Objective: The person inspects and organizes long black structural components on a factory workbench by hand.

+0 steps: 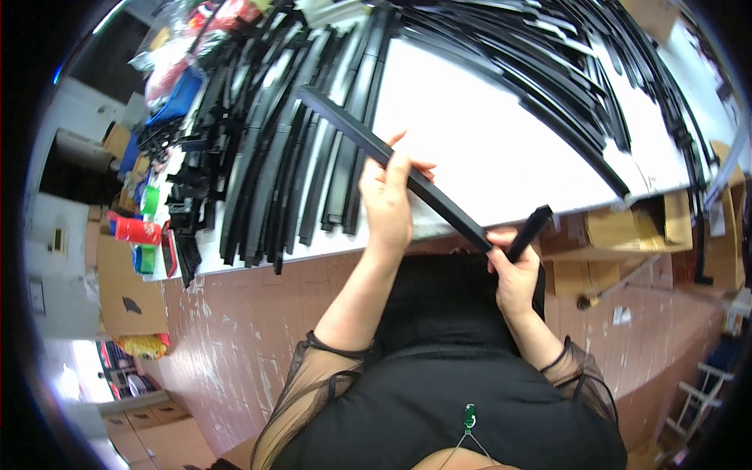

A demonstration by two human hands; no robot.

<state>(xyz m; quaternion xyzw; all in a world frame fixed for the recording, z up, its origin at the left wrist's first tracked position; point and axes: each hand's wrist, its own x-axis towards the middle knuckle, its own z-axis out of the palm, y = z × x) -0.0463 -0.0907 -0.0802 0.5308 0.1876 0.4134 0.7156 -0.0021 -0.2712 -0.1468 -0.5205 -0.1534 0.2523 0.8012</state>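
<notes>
My left hand (pixel 388 200) is closed around the middle of a long, straight black strip (pixel 442 205), held tilted over the table's front edge. Its far end reaches up to the left, over other strips. At its near end, my right hand (pixel 515 278) pinches the strip between thumb and fingers. That same hand also grips a short black bar (pixel 530 233), which points up and to the right. The two pieces come close together at my right fingers; whether they are joined there I cannot tell.
Rows of black strips (pixel 270 176) cover the left of the white table (pixel 446 102), and more strips (pixel 564 121) fan out at the right. A red can-like roll (pixel 138 231) and green tape (pixel 149 200) lie at the left edge. Open cardboard boxes (pixel 634 227) stand below the right side.
</notes>
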